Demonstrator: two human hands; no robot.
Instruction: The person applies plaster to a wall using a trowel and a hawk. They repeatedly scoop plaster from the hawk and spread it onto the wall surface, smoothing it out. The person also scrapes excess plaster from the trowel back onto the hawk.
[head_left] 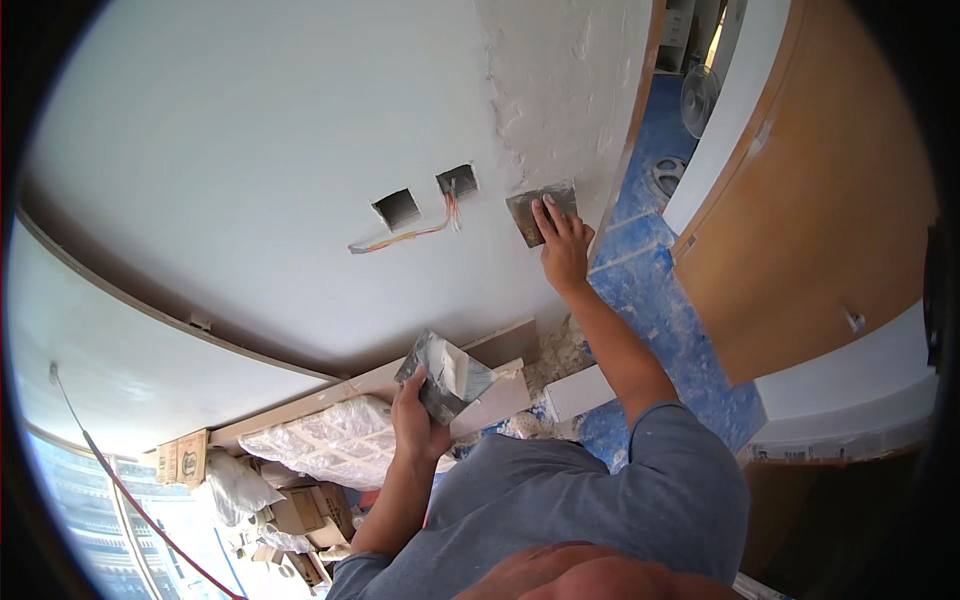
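Observation:
My right hand [563, 245] holds a wide metal scraper [523, 222], its fingertips pressed on the back of the blade, which lies against the wall [280, 120] at the lower end of a rough plastered strip [530, 100]. Left of it are two square cut-outs [396, 209] with loose wires [420, 232] hanging out. Lower down, my left hand [416, 413] grips a metal plate [438, 395] with a lump of white putty [452, 370] on it, held apart from the wall.
At right, a wooden door [790, 250] stands beside a doorway with blue floor covering [640, 310] and a fan [700, 100]. Below are wrapped panels [330, 440], boards [580, 390], cardboard boxes [310, 510] and bags [230, 490]. A long pole [150, 520] leans at left near a window [80, 500].

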